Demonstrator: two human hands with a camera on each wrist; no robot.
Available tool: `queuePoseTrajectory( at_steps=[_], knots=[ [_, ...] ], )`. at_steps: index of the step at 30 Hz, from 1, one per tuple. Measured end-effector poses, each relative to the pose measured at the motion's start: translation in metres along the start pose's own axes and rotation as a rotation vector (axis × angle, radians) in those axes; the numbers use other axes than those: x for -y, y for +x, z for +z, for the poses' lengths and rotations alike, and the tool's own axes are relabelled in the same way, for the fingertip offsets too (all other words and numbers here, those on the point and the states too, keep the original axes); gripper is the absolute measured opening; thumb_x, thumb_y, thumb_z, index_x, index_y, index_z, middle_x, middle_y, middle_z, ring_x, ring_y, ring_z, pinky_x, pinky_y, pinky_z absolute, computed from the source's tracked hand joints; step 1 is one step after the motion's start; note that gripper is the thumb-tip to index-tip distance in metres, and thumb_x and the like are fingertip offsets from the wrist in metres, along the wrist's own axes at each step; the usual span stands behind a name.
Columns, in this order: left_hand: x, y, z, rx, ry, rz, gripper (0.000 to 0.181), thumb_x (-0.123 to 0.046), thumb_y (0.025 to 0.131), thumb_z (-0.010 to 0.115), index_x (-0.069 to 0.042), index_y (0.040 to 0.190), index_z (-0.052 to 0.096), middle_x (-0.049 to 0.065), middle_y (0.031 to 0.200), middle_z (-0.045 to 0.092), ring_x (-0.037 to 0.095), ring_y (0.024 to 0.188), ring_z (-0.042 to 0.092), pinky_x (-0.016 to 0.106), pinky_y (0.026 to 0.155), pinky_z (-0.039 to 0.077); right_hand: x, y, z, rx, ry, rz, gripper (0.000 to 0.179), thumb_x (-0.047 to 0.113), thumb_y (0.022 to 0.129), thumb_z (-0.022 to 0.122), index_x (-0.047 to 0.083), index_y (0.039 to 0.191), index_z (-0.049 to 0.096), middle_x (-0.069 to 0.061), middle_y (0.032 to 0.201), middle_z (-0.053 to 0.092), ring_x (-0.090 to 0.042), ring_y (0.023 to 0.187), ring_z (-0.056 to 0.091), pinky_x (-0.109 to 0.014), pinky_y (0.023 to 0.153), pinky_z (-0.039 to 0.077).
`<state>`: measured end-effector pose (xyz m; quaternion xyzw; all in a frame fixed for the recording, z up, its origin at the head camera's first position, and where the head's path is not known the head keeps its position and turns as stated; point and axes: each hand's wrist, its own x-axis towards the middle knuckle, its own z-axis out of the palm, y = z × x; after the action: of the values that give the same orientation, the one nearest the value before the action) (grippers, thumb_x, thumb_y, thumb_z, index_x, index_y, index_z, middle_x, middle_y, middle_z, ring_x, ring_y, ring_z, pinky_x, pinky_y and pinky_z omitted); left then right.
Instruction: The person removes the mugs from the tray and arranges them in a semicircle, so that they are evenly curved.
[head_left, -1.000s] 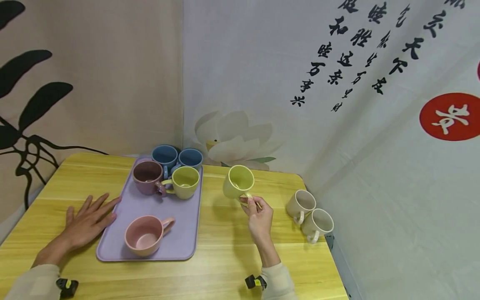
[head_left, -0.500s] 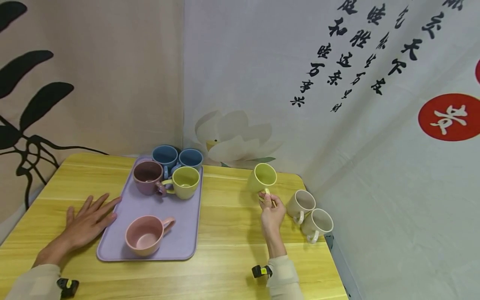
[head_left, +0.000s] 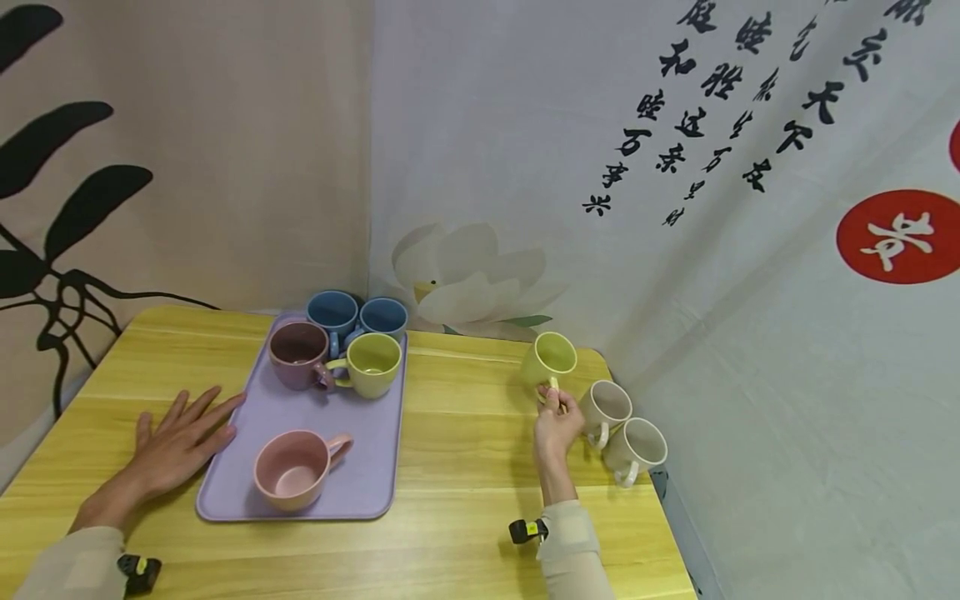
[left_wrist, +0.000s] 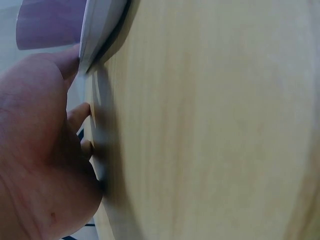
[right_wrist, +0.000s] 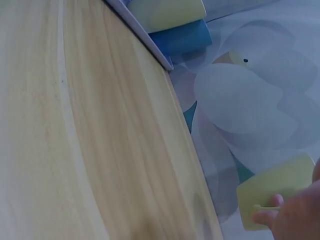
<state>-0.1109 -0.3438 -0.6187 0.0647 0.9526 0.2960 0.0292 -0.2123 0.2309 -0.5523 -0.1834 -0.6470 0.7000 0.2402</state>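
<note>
Right grip (head_left: 558, 423): fingers and thumb pinched on the handle of a yellow-green mug (head_left: 549, 357), no slack that I can see. Mug roughly upright, off the counter (head_left: 465, 508), over its far right corner; from the right wrist its base shows against the backdrop (head_left: 480, 125).

Just beside that grip, along the counter's right edge: two off-white mugs, far one (head_left: 606, 404), near one (head_left: 634, 446), both upright, handles toward the near edge.

Left grip (head_left: 168, 450): fingers spread, palm down, holding nothing. Rests on the counter toward its left edge, fingertips at the left rim of a lilac tray (head_left: 356, 492).

Tray sits left of the counter's middle, far end close to the back edge. Far end: two blue mugs, left (head_left: 332, 311) and right (head_left: 383, 317). In front of them, purple mug (head_left: 296, 358) left, second yellow-green mug (head_left: 372, 367) right, handles meeting between. Tray's near end: pink cup (head_left: 291, 471), handle right.
</note>
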Motion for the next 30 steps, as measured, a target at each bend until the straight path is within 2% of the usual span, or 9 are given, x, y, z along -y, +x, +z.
queuePoseTrajectory(
  at_steps=[6, 12, 18, 24, 30],
  knots=[
    [0.000, 0.000, 0.001, -0.004, -0.003, 0.003, 0.065, -0.045, 0.122, 0.041, -0.021, 0.181, 0.026, 0.034, 0.187, 0.007, 0.076, 0.165, -0.007, 0.097, 0.118, -0.017, -0.007, 0.004, -0.004, -0.063, -0.007, 0.004, 0.022, 0.004, 0.116, 0.059, -0.016, 0.119, 0.068, -0.032, 0.125, 0.077, -0.046, 0.128, 0.077, -0.050, 0.114, 0.062],
    [0.000, 0.000, 0.001, -0.006, -0.009, 0.007, 0.065, -0.044, 0.122, 0.042, -0.021, 0.181, 0.027, 0.034, 0.187, 0.007, 0.075, 0.165, -0.007, 0.097, 0.118, -0.019, -0.014, 0.008, -0.010, -0.107, -0.045, 0.008, 0.022, 0.005, 0.116, 0.060, -0.014, 0.120, 0.070, -0.031, 0.125, 0.078, -0.042, 0.126, 0.078, -0.049, 0.113, 0.063],
    [0.000, -0.001, 0.002, -0.012, -0.009, 0.006, 0.065, -0.045, 0.122, 0.042, -0.020, 0.180, 0.028, 0.034, 0.187, 0.008, 0.075, 0.165, -0.007, 0.096, 0.119, -0.019, -0.018, 0.011, -0.016, -0.128, -0.099, 0.013, 0.023, 0.008, 0.116, 0.062, -0.012, 0.123, 0.072, -0.018, 0.118, 0.083, -0.041, 0.125, 0.079, -0.034, 0.105, 0.067],
    [0.000, 0.000, 0.002, -0.012, -0.010, 0.000, 0.065, -0.045, 0.122, 0.043, -0.020, 0.180, 0.027, 0.034, 0.187, 0.008, 0.074, 0.166, -0.008, 0.096, 0.119, -0.019, -0.020, 0.011, -0.020, -0.129, -0.129, 0.009, 0.029, 0.008, 0.116, 0.061, -0.016, 0.130, 0.070, -0.031, 0.126, 0.080, -0.046, 0.128, 0.076, -0.012, 0.086, 0.060],
    [0.000, -0.001, 0.001, -0.010, -0.005, 0.000, 0.065, -0.045, 0.122, 0.042, -0.020, 0.180, 0.027, 0.034, 0.187, 0.008, 0.074, 0.166, -0.007, 0.096, 0.119, -0.019, -0.022, 0.010, -0.022, -0.154, -0.146, 0.011, 0.026, 0.006, 0.115, 0.062, -0.016, 0.127, 0.071, -0.035, 0.128, 0.079, -0.046, 0.126, 0.076, -0.007, 0.082, 0.057]
  ],
)
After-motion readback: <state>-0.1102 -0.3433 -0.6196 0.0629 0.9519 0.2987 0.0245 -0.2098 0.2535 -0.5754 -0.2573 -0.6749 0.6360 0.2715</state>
